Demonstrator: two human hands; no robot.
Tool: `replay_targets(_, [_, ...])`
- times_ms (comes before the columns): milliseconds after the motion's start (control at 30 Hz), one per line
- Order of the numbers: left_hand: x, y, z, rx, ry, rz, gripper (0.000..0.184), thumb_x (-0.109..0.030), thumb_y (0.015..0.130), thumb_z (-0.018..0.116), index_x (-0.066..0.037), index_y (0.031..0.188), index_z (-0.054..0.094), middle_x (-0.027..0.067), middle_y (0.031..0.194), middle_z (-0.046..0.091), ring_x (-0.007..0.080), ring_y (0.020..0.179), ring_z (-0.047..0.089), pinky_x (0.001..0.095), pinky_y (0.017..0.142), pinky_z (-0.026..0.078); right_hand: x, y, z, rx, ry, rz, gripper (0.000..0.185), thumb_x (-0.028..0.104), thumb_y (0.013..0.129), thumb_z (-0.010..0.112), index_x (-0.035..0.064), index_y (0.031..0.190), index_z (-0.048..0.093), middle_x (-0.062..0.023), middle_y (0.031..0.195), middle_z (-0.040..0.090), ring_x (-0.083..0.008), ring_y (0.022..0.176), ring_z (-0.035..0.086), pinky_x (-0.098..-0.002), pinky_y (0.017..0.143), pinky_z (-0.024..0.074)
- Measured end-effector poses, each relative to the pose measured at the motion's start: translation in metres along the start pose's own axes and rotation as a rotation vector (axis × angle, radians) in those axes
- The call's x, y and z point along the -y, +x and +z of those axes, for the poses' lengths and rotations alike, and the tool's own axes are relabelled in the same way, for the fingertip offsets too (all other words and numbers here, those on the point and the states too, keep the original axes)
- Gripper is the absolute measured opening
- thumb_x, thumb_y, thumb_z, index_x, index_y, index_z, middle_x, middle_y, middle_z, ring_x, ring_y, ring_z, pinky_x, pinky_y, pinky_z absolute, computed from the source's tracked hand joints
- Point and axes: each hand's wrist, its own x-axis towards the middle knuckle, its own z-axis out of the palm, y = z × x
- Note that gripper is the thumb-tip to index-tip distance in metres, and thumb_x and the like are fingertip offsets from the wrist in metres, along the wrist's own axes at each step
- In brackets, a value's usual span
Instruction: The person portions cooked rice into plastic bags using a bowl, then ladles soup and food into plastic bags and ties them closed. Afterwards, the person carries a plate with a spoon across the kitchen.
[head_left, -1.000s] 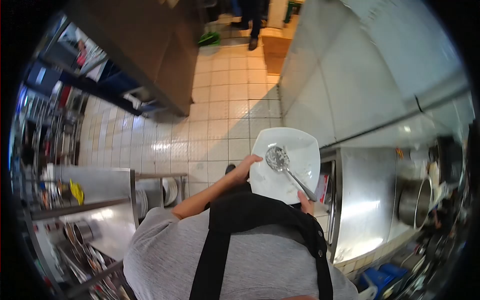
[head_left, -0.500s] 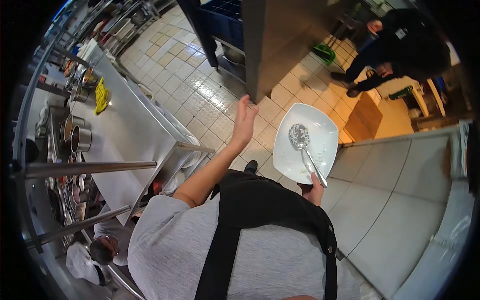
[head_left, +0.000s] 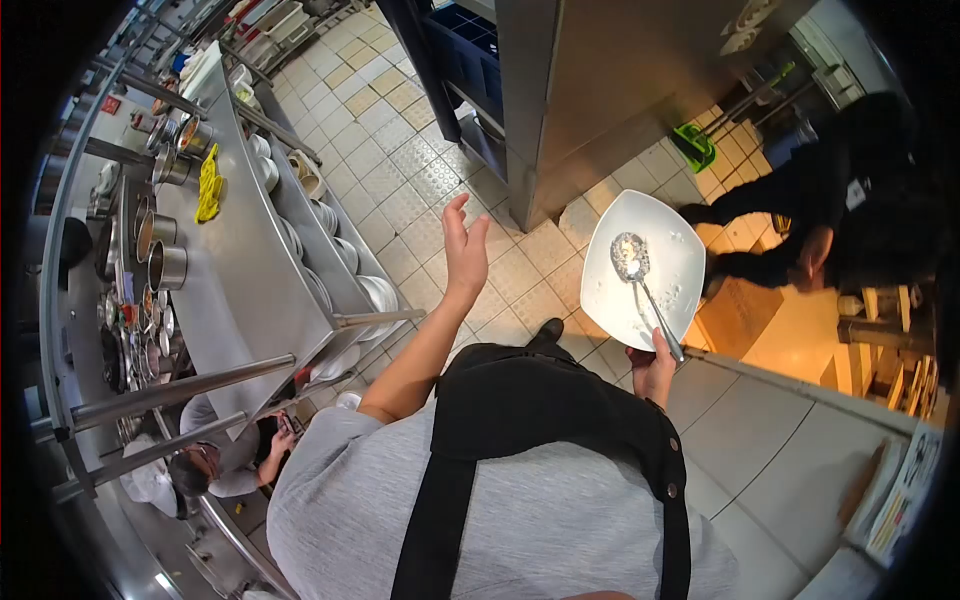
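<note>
My right hand (head_left: 655, 370) grips the near rim of a square white bowl (head_left: 610, 285), with the thumb pressed by the handle of a metal serving spoon (head_left: 631, 258). The spoon's head rests inside the bowl and has white bits stuck on it, perhaps rice. More white crumbs dot the bowl's inner surface. Raised in the air to the left of the bowl, my left hand (head_left: 465, 250) holds nothing, its fingers stretched out and apart. The fingers under the bowl are partly hidden.
On the left, a steel counter (head_left: 250, 250) carries a yellow cloth (head_left: 208, 185) and metal pots (head_left: 166, 266); stacked plates (head_left: 376, 294) sit below. A steel partition (head_left: 590, 100) stands ahead. A person in dark clothes (head_left: 850, 210) is at right, another person (head_left: 215, 450) at lower left.
The bowl and spoon have shifted right in view with my right hand, and my left hand slightly left. The person in dark clothes is nearer. More plates under the counter show.
</note>
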Motion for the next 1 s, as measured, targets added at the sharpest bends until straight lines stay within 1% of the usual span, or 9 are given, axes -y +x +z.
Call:
replay_targets(233, [0.065, 0.02, 0.05, -0.093, 0.284, -0.152, 0.038, -0.019, 0.084, 0.052, 0.0, 0.116, 0.045, 0.0168, 0.12, 0.046, 0.0268, 0.111, 0.043, 0.0361, 0.096, 0.033, 0.093, 0.135, 0.0, 0.065, -0.032, -0.066, 0.027, 0.019, 0.084, 0.058, 0.0042, 0.106, 0.052, -0.0061, 0.09, 0.062, -0.0165, 0.073, 0.06, -0.0282, 0.052, 0.0462])
replay_targets(300, [0.069, 0.025, 0.074, -0.097, 0.192, -0.191, 0.03, -0.017, 0.083, 0.052, 0.001, 0.107, 0.052, 0.015, 0.105, 0.056, 0.0228, 0.095, 0.054, 0.0324, 0.084, 0.042, 0.116, 0.191, -0.008, 0.088, -0.007, -0.113, 0.028, 0.018, 0.085, 0.058, 0.0036, 0.107, 0.052, -0.0075, 0.09, 0.062, -0.0175, 0.072, 0.06, -0.0296, 0.051, 0.048])
replay_targets(367, [0.072, 0.037, 0.096, 0.027, 0.296, -0.235, 0.022, -0.014, 0.083, 0.052, 0.001, 0.099, 0.056, 0.0113, 0.087, 0.061, 0.0178, 0.077, 0.058, 0.0289, 0.071, 0.046, 0.146, 0.24, -0.007, 0.094, 0.013, -0.172, 0.027, 0.018, 0.085, 0.058, 0.0036, 0.107, 0.051, -0.0081, 0.09, 0.061, -0.0179, 0.071, 0.06, -0.0305, 0.051, 0.0482])
replay_targets(500, [0.072, 0.099, 0.2, 0.222, 0.338, -0.263, 0.013, -0.011, 0.083, 0.053, -0.001, 0.09, 0.059, 0.007, 0.08, 0.063, 0.0132, 0.073, 0.058, 0.0273, 0.066, 0.046, 0.225, 0.327, 0.027, 0.016, 0.077, -0.251, 0.027, 0.021, 0.086, 0.058, 0.0041, 0.107, 0.053, -0.0073, 0.092, 0.061, -0.0168, 0.071, 0.06, -0.0305, 0.054, 0.047])
replay_targets(567, [0.033, 0.151, 0.282, 0.307, 0.238, -0.156, 0.011, -0.008, 0.081, 0.055, -0.001, 0.089, 0.059, 0.0083, 0.081, 0.062, 0.0144, 0.072, 0.058, 0.0274, 0.066, 0.046, 0.261, 0.387, 0.028, -0.012, 0.091, -0.255, 0.026, 0.02, 0.086, 0.057, 0.0039, 0.106, 0.053, -0.007, 0.091, 0.062, -0.0165, 0.069, 0.06, -0.03, 0.054, 0.0484])
replay_targets(767, [-0.044, 0.308, 0.517, 0.649, 0.214, 0.57, 0.015, -0.001, 0.076, 0.054, 0.0, 0.091, 0.057, 0.0139, 0.091, 0.059, 0.0276, 0.087, 0.059, 0.0328, 0.076, 0.046, 0.395, 0.513, 0.051, -0.149, 0.191, -0.519, 0.022, 0.02, 0.084, 0.059, 0.0047, 0.1, 0.054, -0.0046, 0.082, 0.06, -0.015, 0.066, 0.057, -0.0291, 0.052, 0.0457])
replay_targets(833, [-0.06, 0.329, 0.561, 0.616, 0.19, 0.67, 0.016, 0.0, 0.075, 0.055, 0.0, 0.091, 0.057, 0.015, 0.095, 0.058, 0.0304, 0.089, 0.058, 0.0353, 0.077, 0.047, 0.422, 0.539, 0.03, -0.145, 0.207, -0.546, 0.021, 0.02, 0.084, 0.058, 0.0031, 0.096, 0.055, -0.0056, 0.081, 0.059, -0.0152, 0.063, 0.056, -0.0283, 0.051, 0.0459])
replay_targets(900, [-0.07, 0.376, 0.627, 0.572, 0.184, 0.761, 0.017, 0.001, 0.075, 0.055, 0.0, 0.092, 0.057, 0.0159, 0.097, 0.057, 0.0323, 0.089, 0.058, 0.0365, 0.077, 0.047, 0.471, 0.588, 0.018, -0.163, 0.221, -0.592, 0.027, 0.018, 0.084, 0.057, 0.0016, 0.105, 0.051, -0.0092, 0.087, 0.06, -0.018, 0.067, 0.06, -0.0303, 0.049, 0.0502])
replay_targets(1000, [-0.059, 0.412, 0.676, 0.475, 0.259, 0.741, 0.017, 0.001, 0.074, 0.056, 0.001, 0.091, 0.057, 0.017, 0.098, 0.057, 0.0336, 0.089, 0.057, 0.0367, 0.078, 0.047, 0.548, 0.657, -0.004, -0.179, 0.224, -0.689, 0.03, 0.016, 0.084, 0.057, 0.001, 0.108, 0.047, -0.0099, 0.087, 0.06, -0.018, 0.063, 0.059, -0.0285, 0.046, 0.0485])
